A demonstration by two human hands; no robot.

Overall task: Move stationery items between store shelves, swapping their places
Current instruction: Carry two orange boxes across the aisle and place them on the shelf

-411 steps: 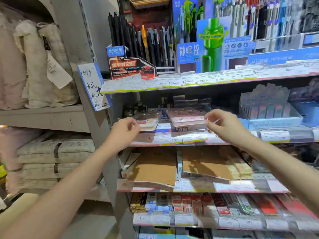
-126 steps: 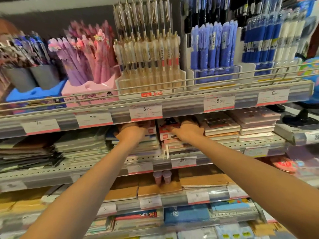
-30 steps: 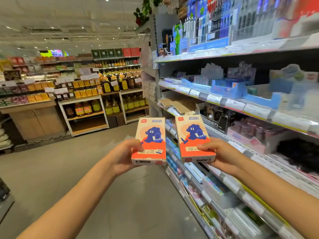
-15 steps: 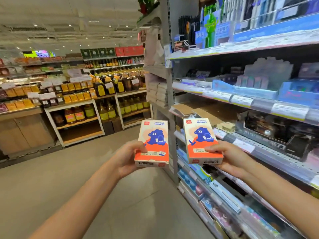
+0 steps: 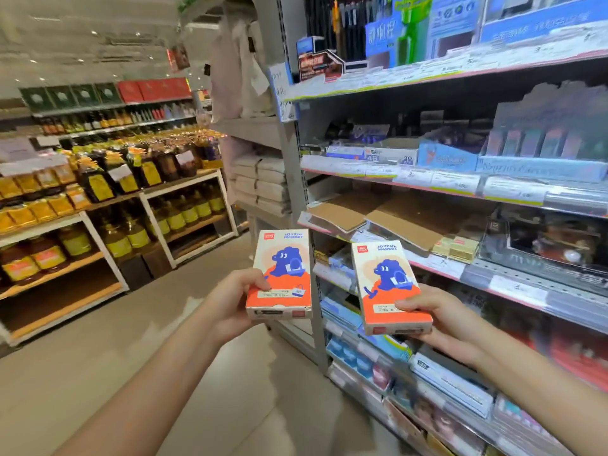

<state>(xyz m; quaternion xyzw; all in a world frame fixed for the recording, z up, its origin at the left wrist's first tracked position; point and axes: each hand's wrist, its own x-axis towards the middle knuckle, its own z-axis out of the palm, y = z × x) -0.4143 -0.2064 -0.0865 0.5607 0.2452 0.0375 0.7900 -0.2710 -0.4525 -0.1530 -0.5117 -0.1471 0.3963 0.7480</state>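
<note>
I hold two matching stationery packs, cream and orange with a blue cartoon animal on the front. My left hand (image 5: 232, 302) grips the left pack (image 5: 282, 274) by its lower left corner, upright in front of the shelf unit's end post. My right hand (image 5: 441, 319) grips the right pack (image 5: 388, 287) from its lower right side, tilted slightly left. Both packs hang in the air in front of the stationery shelves (image 5: 460, 189), touching no shelf.
The stationery shelves run along the right with price strips, brown card sheets (image 5: 394, 215) and blue display boxes (image 5: 539, 166). Pens (image 5: 329, 24) stand on the top shelf. Left across the tiled aisle, a white rack (image 5: 158, 205) holds oil bottles. Folded textiles (image 5: 263, 182) are stacked behind the post.
I have turned and come closer to the shelf unit's left end. Both packs stay in my hands, held at about the same height and spacing.
</note>
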